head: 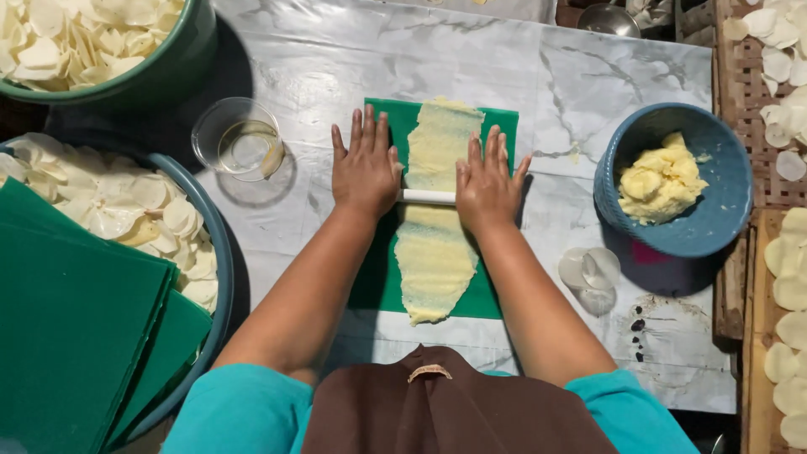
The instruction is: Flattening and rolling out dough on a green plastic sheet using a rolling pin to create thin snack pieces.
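Where grey-veined marble covering spreads across the desk [319,50], lit evenly from above, with a darker stained patch at lower right. At frame centre, a green mat [382,286] carrying a long strip of pale yellow dough [433,252], flattened thin, running top to bottom. Across its middle, a white rolling pin [427,197], pressed under both hands: left hand [364,168] flat, fingers spread and extended; right hand [487,183] likewise flat and splayed, neither curled around the rod. At upper left, a green tub of pale round wafers [76,42]; below it, a blue basin [220,252] with more wafers and stacked green sheets [76,336]. Just left of the mat, a clear glass bowl [239,139]. At right, near the desk's edge, a blue bowl [723,210] of yellow dough lumps, beside woven trays [748,92] lined with wafers. Bare marble above the mat and between mat and blue bowl; tighter on the left.
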